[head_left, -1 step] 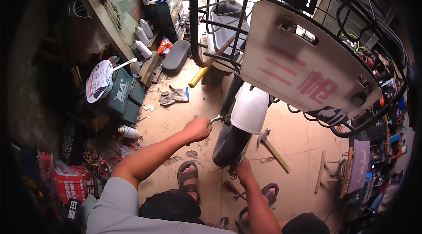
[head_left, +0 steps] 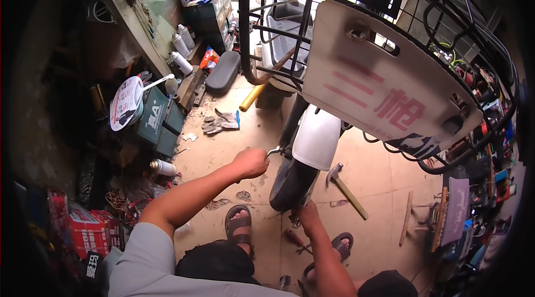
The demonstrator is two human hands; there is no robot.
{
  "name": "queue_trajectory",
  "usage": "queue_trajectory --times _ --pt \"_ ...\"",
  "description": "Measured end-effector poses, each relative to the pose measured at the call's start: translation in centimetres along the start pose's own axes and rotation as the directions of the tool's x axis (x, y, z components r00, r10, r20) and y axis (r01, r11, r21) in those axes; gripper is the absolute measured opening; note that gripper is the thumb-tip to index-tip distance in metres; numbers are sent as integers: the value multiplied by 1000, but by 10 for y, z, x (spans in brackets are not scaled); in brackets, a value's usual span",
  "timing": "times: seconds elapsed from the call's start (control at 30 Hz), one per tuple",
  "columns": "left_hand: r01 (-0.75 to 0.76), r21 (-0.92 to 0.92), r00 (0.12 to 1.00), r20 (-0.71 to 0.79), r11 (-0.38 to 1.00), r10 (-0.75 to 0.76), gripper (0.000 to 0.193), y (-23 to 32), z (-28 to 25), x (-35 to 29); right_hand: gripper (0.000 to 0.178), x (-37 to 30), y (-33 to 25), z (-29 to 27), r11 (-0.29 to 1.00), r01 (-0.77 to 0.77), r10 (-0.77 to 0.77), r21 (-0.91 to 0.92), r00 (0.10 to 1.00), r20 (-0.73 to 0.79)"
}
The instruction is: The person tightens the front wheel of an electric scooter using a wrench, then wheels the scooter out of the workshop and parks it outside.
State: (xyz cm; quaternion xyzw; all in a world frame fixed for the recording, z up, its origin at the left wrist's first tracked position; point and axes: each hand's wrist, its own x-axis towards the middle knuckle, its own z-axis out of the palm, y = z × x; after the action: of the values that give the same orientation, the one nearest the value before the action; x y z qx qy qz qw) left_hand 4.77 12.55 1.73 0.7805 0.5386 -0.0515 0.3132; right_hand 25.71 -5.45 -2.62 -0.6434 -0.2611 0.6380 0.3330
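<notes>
Two bare hands, both mine, are recorded at the front wheel (head_left: 288, 188), taken as the centre of the dial. My left hand (head_left: 251, 163), at ten o'clock, is closed in a fist around a metal tool (head_left: 273, 151); its bright bent end reaches the wheel's side, contact unconfirmed. My right hand (head_left: 308, 214), at five o'clock, is low beside the tyre, its fingers partly hidden; I cannot tell how far open it is or whether it grips anything. White mudguard (head_left: 317, 141): one o'clock, over the wheel. Black wire basket (head_left: 246, 29), bearing a white plate (head_left: 343, 63): above the mudguard. On the floor: hammer (head_left: 350, 195), three o'clock; red-handled screwdriver (head_left: 293, 237), six o'clock; grey glove (head_left: 220, 122), between ten and eleven; spray can (head_left: 163, 167), nine o'clock.
</notes>
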Motion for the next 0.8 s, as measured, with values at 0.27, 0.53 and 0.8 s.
queue_trajectory --times 0.27,0.53,0.8 --pt "95 116 810 568 989 -144 24 27 -65 47 15 -2 -5 5 1000 20 -18 -17 998 65" --pt "-30 209 968 -236 978 80 23 -2 62 2 18 6 13 -5 999 50 -50 7 999 5" --pt "51 46 847 -532 998 -19 25 -45 122 17 21 7 15 -13 995 101 -101 -23 995 4"
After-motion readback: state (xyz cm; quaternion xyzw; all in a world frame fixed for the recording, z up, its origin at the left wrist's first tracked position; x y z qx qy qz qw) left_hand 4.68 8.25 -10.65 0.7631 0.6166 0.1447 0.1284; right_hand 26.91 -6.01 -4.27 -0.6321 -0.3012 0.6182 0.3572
